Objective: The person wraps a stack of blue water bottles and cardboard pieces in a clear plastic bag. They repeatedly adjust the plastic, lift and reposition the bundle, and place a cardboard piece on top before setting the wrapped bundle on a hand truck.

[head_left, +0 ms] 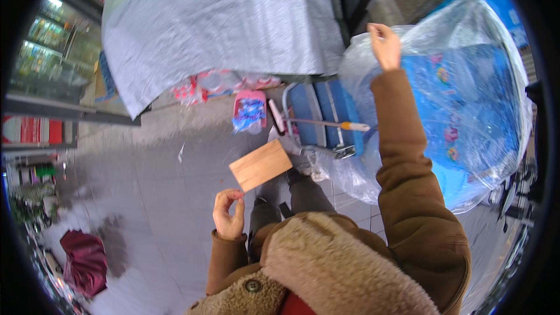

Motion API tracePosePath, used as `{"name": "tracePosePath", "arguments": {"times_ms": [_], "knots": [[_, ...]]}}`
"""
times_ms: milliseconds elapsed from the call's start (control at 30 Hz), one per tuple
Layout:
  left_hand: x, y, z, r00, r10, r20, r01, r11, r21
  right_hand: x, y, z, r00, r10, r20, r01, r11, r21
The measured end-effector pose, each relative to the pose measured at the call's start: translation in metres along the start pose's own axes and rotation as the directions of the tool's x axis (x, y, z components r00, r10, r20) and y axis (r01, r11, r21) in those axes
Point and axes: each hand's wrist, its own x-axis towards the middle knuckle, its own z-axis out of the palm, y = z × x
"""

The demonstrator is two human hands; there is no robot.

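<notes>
My left hand (229,215) is at the lower centre, with thumb and forefinger pinched at the near corner of a flat, light-brown rectangular board (261,165), apparently wooden. The board is tilted above the paved floor. My right hand (386,49) is raised at the upper right, its fingers curled together beside the clear plastic sheeting (474,22). Whether it grips the sheeting cannot be told. The sheeting covers blue packages (463,109) bearing coloured prints.
A silvery tarp (214,22) covers a large stack ahead. Below it are a pink dustpan (249,107) with blue wrapping, a long-handled tool (323,122) and a blue folding object (321,111) with a metal frame. A dark red cloth-like object (85,262) lies lower left. Glass shelving (48,48) stands upper left.
</notes>
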Motion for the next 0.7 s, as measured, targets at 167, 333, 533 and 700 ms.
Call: {"name": "tracePosePath", "arguments": {"times_ms": [167, 333, 533, 700], "knots": [[-0.014, -0.062, -0.056, 0.994, -0.100, -0.051, 0.103, 0.992, 0.074, -0.048, -0.003, 0.001, 0.980, 0.121, 0.157, 0.013, 0.750, -0.661], [-0.020, -0.150, -0.113, 0.965, -0.260, 0.024, 0.256, 0.961, 0.106, -0.120, -0.088, -0.031, 0.985, 0.097, -0.145, -0.107, 0.992, -0.067], [-0.014, -0.276, -0.168, 0.704, -0.679, 0.208, 0.671, 0.732, 0.120, -0.361, -0.167, 0.008, 0.725, 0.579, 0.373, -0.660, 0.739, 0.135], [0.011, -0.350, -0.179, 0.428, -0.897, 0.113, 0.890, 0.440, 0.119, -0.540, -0.155, 0.056, 0.046, 0.815, 0.578, -0.989, 0.120, -0.090]]}}
